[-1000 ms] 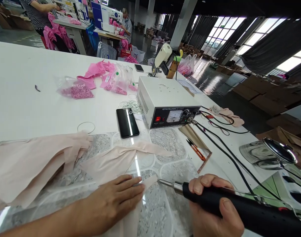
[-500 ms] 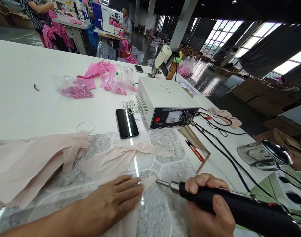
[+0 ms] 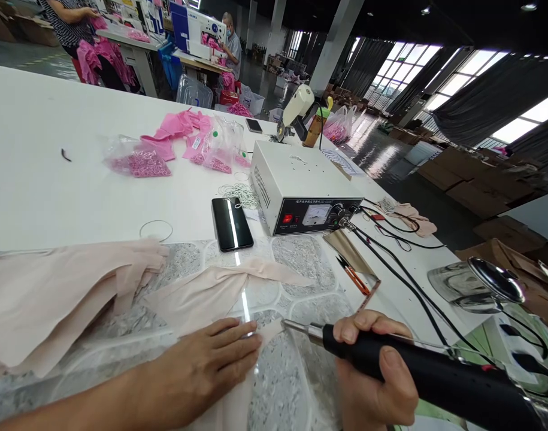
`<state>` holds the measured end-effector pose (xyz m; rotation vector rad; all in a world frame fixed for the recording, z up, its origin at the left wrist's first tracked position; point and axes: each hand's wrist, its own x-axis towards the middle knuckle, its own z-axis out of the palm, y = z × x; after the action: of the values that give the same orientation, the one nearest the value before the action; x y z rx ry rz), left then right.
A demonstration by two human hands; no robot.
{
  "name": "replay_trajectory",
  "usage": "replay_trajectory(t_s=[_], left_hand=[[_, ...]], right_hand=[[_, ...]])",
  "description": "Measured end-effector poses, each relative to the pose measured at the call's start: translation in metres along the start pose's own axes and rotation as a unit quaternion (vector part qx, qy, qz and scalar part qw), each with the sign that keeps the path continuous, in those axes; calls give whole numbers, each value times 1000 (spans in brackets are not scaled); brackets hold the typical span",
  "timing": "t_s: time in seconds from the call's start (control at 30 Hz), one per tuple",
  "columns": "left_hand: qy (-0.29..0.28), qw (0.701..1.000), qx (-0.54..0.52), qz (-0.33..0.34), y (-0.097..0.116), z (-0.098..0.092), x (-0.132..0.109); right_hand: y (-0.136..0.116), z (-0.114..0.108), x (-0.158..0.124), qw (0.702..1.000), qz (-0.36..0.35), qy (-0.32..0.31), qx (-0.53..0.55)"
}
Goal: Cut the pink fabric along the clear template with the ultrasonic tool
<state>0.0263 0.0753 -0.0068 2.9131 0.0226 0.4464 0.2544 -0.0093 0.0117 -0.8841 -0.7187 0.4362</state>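
My left hand (image 3: 206, 365) lies flat, fingers stretched out, on a narrow pale pink fabric strip (image 3: 271, 330) over the grey stone-patterned mat (image 3: 280, 377). My right hand (image 3: 377, 368) is wrapped round a black handheld tool (image 3: 417, 374) with a metal tip. That tip touches or nearly touches the strip's end, just right of my left fingertips. Behind my left hand lies a twisted pale pink fabric piece (image 3: 211, 293). A stack of the same fabric (image 3: 67, 293) rests at the left.
Behind the mat are a black phone (image 3: 232, 222) and a metal control box (image 3: 309, 179) with cables. Orange snips (image 3: 355, 276) and a glass jar (image 3: 462, 284) stand right. Pink bags (image 3: 141, 160) lie farther back. Two people (image 3: 232, 48) (image 3: 71, 24) work at machines beyond.
My right hand and the rear of the tool have shifted slightly left, while the tip stays by the strip. My left hand has not visibly moved.
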Motion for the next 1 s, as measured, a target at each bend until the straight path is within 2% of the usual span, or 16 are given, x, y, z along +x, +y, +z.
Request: replay_trajectory(t_s=[0.17,0.5,0.8,1.0], left_hand=[[-3,1000,4,0,-1,-2,0],[32,999,-13,-15,1,4,-3],[24,1000,-3,-15,2,10,-4],[28,999,-17,-17,2,13,-5]], right_hand=[[4,0,-1,1000,6,-2,-4],[2,4,1,1000,-2,-6,-14],[2,13,-6,998,17,-59,-1],[3,16,-7,998,14,-52,-16]])
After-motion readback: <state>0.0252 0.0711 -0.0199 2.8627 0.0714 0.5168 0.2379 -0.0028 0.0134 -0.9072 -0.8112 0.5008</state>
